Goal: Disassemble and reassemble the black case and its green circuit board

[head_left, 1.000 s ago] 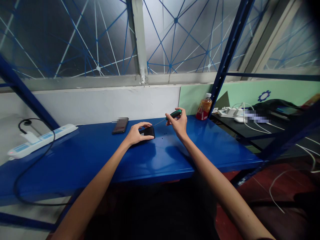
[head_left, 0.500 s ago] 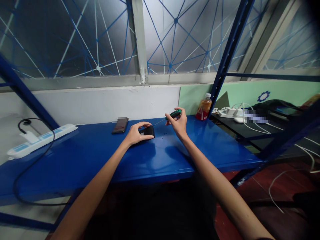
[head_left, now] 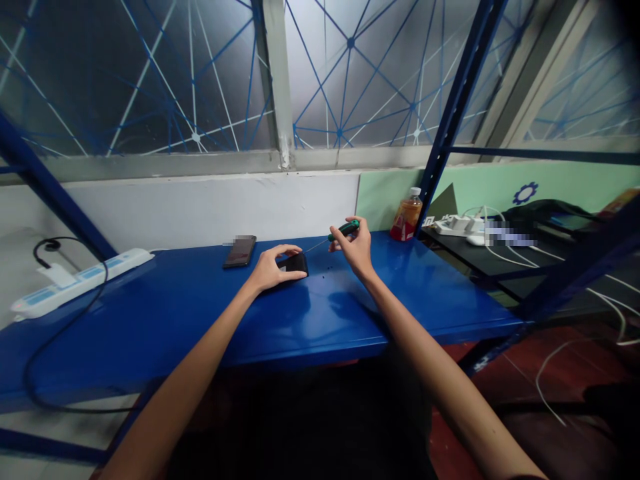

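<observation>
My left hand (head_left: 269, 269) is wrapped around a small black box-shaped device (head_left: 296, 265) on the blue table, thumb at its near side and fingers over the far side. In my right hand (head_left: 356, 247) is a screwdriver (head_left: 346, 231) with a green and black handle, held at a slant. Its thin shaft points down and left, with the tip at the right end of the black device; whether it touches a screw is too small to tell. A few tiny dark pieces (head_left: 327, 269), perhaps screws, lie on the table right of the device.
A smartphone (head_left: 240, 251) lies left of the device. At the far left is a white power strip (head_left: 83, 283) with a black cable. A bottle with a red label (head_left: 406, 215) stands at the back right. Cables and chargers cover the black side table (head_left: 490, 257).
My right hand and the screwdriver have shifted very slightly left in the view, along with the whole scene. Both grips look the same.
</observation>
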A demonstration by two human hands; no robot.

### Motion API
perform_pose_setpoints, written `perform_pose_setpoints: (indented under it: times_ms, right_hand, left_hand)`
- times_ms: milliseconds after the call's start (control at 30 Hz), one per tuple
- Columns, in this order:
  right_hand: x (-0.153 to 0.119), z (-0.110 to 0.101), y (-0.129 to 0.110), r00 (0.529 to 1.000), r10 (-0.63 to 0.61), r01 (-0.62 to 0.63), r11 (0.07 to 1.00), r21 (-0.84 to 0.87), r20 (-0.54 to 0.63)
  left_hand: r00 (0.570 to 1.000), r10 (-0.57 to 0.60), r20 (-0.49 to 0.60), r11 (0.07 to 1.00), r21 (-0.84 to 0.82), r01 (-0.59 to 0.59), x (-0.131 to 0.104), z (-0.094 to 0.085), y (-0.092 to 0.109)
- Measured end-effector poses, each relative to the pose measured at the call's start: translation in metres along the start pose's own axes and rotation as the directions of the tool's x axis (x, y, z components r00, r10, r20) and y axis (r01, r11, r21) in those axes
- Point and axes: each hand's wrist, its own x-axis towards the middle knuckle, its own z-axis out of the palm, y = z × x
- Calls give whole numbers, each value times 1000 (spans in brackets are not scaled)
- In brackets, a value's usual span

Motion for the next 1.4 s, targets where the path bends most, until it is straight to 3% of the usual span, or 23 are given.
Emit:
perform_pose_setpoints:
  times_ms: [233, 367, 500, 633, 733, 833, 900, 1000, 1133, 1267, 1400]
  right_hand:
    - [6, -2, 8, 996, 84, -84, 991, 99, 9]
    - [12, -15, 13, 977, 158, -172, 981, 89, 143]
    - [17, -31, 23, 893, 334, -326, 942, -78, 302]
    - [18, -45, 34, 835, 446, -377, 890, -256, 321]
    - [16, -53, 36, 748, 532, -486, 846, -219, 397]
    - [13, -59, 33, 685, 533, -537, 830, -151, 496]
    - [12, -62, 32, 689, 499, -522, 845, -119, 526]
    - [11, -64, 35, 751, 433, -426, 894, -135, 499]
    - [12, -63, 41, 812, 369, -255, 921, -293, 453]
    - [10, -62, 42, 813, 403, -252, 895, -369, 421]
    - [10, -64, 39, 765, 445, -336, 892, -301, 466]
  left_hand:
    - [1000, -4, 28, 1000, -1, 4, -1, 3, -2]
    - [996, 1, 84, 999, 49, -5, -4, 9, -4]
    - [988, 4, 154, 992, 120, -23, -7, 15, -6]
    - [984, 16, 180, 986, 162, -45, -8, 17, -10]
    - [980, 39, 193, 981, 180, -75, -9, 17, -11]
    - [982, 58, 182, 973, 208, -96, -10, 19, -10]
    - [987, 66, 144, 969, 225, -98, -10, 22, -10]
    - [995, 63, 79, 964, 255, -81, -10, 26, -10]
    - [996, 57, 67, 952, 298, -74, -9, 28, -12]
    - [995, 60, 83, 944, 318, -83, -10, 27, -11]
    - [991, 85, 99, 926, 359, -115, -11, 27, -9]
